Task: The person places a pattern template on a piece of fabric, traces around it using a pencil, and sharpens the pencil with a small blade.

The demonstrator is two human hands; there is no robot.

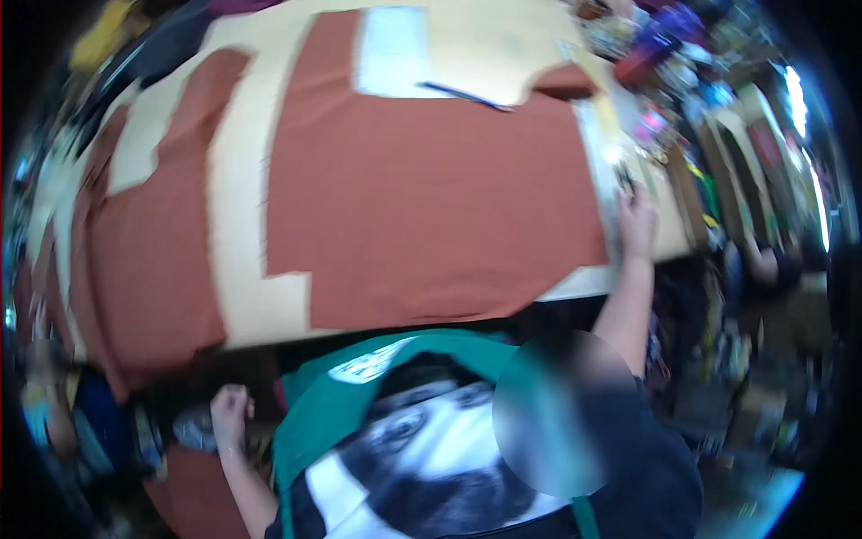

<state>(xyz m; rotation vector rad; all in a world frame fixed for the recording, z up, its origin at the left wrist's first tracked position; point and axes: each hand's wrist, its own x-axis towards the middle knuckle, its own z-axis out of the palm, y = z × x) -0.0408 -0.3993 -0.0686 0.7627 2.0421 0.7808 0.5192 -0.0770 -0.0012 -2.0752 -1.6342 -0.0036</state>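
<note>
A rust-brown cut fabric piece (431, 207) lies flat on the pale table, its lower edge near the table's front. White paper (392, 54) shows in the gap at its top, and a dark blue pen or pencil (465, 96) rests along that upper edge. My right hand (636, 220) is on the table at the fabric's right side, fingers closed around a small dark object (626, 180), too blurred to name. Off the table at lower left, my left hand (232, 415) hangs with curled fingers and nothing visible in it.
A second rust-brown fabric piece (157, 242) lies at the left, partly draping over the front edge. Colourful clutter (664, 45) crowds the back right corner. Cardboard (745, 162) stands at the right. Another person's arm (763, 267) shows at far right.
</note>
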